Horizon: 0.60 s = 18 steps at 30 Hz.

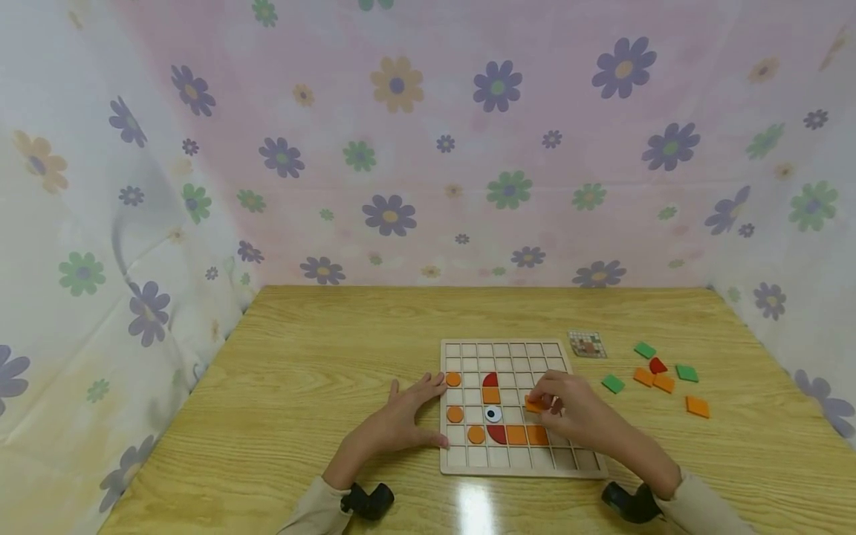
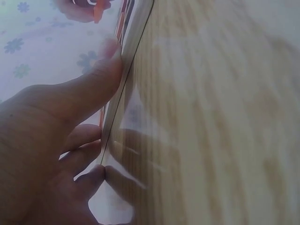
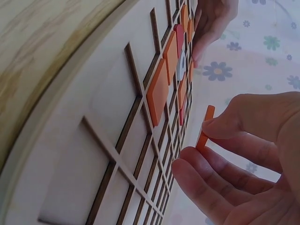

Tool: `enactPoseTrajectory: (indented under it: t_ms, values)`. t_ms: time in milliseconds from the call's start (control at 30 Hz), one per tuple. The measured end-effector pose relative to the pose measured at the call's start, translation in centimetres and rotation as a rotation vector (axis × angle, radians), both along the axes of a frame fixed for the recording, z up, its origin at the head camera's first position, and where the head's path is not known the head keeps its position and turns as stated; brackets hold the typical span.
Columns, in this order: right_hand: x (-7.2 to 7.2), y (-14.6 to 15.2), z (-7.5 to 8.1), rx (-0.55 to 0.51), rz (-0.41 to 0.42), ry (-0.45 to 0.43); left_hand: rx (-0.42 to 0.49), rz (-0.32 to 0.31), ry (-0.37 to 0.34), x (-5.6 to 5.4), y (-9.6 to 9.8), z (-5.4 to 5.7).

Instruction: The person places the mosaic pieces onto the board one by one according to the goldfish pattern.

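A wooden grid board [image 1: 461, 461] lies on the table, with orange, red and eye-patterned pieces in some of its cells. My right hand [image 1: 575, 409] pinches an orange square tile [image 3: 205, 127] between thumb and fingers, just above the right half of the board. My left hand [image 1: 404, 417] rests at the board's left edge, its thumb and fingers spread apart and touching the rim. Near its fingertips sits an orange round piece [image 1: 454, 380]. A white eye piece [image 1: 493, 414] lies between an orange square above and a red quarter-round piece [image 1: 497, 434] below.
Right of the board are loose green tiles [image 1: 686, 373], orange tiles [image 1: 698, 406] and a red piece [image 1: 658, 365]. A small pattern card [image 1: 587, 344] lies by the board's upper right corner. Flowered cloth [image 1: 428, 186] encloses the wooden table [image 1: 334, 334] at the back and sides.
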State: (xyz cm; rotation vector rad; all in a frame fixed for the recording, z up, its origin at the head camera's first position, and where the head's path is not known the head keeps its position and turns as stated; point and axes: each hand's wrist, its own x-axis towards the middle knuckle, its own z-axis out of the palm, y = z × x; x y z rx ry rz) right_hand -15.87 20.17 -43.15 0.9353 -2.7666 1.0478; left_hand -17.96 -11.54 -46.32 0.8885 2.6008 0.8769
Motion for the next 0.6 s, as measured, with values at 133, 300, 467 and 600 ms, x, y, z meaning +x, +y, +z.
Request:
enactPoseTrajectory:
  t_ms: [133, 300, 467, 600]
  values:
    - [-0.1, -0.5, 0.0, 0.011, -0.005, -0.012, 0.001, 0.001, 0.0, 0.0, 0.0, -0.1]
    - [-0.2, -0.8, -0.4, 0.018, -0.003, -0.019, -0.006, 0.003, 0.006, 0.0, 0.1, -0.1]
    - [-0.3, -0.8, -0.9, 0.022, 0.0, -0.034, -0.006, 0.002, 0.012, 0.0, 0.1, 0.0]
    - [-0.4, -0.9, -1.0, 0.027, 0.002, -0.045, -0.004, -0.001, 0.014, 0.0, 0.0, 0.1]
